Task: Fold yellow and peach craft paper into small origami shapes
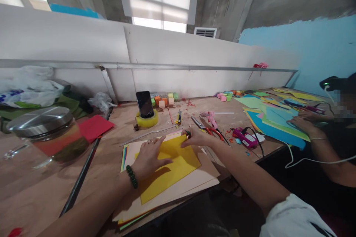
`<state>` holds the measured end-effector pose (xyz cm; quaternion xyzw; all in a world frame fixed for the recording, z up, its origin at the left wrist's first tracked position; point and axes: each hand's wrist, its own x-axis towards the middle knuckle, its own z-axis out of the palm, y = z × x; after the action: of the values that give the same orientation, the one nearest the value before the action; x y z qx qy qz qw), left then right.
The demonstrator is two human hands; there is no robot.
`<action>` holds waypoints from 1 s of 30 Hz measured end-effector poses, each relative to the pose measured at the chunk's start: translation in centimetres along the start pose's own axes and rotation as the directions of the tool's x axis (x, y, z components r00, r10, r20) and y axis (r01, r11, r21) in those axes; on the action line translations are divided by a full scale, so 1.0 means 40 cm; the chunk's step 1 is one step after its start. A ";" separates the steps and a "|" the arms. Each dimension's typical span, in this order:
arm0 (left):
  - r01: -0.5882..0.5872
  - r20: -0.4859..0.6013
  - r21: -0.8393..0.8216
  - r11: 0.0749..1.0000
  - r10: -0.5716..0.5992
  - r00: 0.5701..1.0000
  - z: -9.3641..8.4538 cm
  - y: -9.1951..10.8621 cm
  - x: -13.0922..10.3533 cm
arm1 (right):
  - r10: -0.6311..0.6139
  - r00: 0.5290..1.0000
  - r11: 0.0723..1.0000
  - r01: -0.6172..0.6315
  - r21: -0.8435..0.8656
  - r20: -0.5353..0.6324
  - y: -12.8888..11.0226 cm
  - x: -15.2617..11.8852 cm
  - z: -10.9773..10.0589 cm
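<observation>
From the head camera, we see a yellow sheet (169,177) on a paper stack (198,183) at the near edge of the table (104,172). Our left hand (150,157) rests over its left part, thumb and fingers spread apart, gripping nothing. Our right hand (197,137) curls its fingers at the far right corner; whether they pinch it, we cannot tell. Scissors (200,124) lie just beyond.

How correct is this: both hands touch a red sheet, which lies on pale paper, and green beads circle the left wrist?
Only the colour is wrong: in the head view, the left hand and right hand touch a yellow sheet. The rest is right.
</observation>
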<state>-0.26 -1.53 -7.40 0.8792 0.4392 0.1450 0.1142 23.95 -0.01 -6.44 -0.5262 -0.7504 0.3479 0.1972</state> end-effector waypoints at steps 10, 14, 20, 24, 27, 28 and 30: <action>-0.046 -0.062 -0.135 0.990 0.038 0.997 -0.012 -0.023 0.015 | 0.036 0.978 0.985 -0.069 -0.157 -0.205 0.017 -0.173 -0.047; -0.065 -0.073 -0.175 0.982 0.053 0.996 -0.008 -0.033 0.020 | -0.003 0.959 0.949 -0.086 -0.303 -0.282 0.038 -0.273 -0.066; -0.112 -0.079 -0.218 0.970 0.097 0.992 -0.007 -0.037 0.024 | 0.089 0.892 0.806 -0.325 -0.494 -0.442 0.024 -0.359 -0.029; -0.128 -0.091 -0.220 0.967 0.111 0.990 -0.010 -0.035 0.024 | 0.062 0.856 0.844 -0.319 -0.432 -0.513 0.025 -0.378 -0.008; -0.145 -0.094 -0.222 0.964 0.127 0.987 -0.013 -0.033 0.023 | 0.009 0.854 0.885 -0.249 -0.394 -0.521 0.034 -0.389 -0.005; -0.156 -0.100 -0.224 0.962 0.136 0.986 -0.015 -0.031 0.023 | -0.014 0.854 0.886 -0.230 -0.402 -0.520 0.036 -0.393 -0.006; -0.176 -0.114 -0.230 0.957 0.153 0.982 -0.018 -0.029 0.022 | -0.017 0.851 0.878 -0.238 -0.415 -0.525 0.038 -0.399 -0.009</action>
<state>-0.87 -0.07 -6.99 0.8848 0.3487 0.2472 0.1857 31.07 -14.39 -6.17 -0.6748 -0.6988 0.0157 0.2367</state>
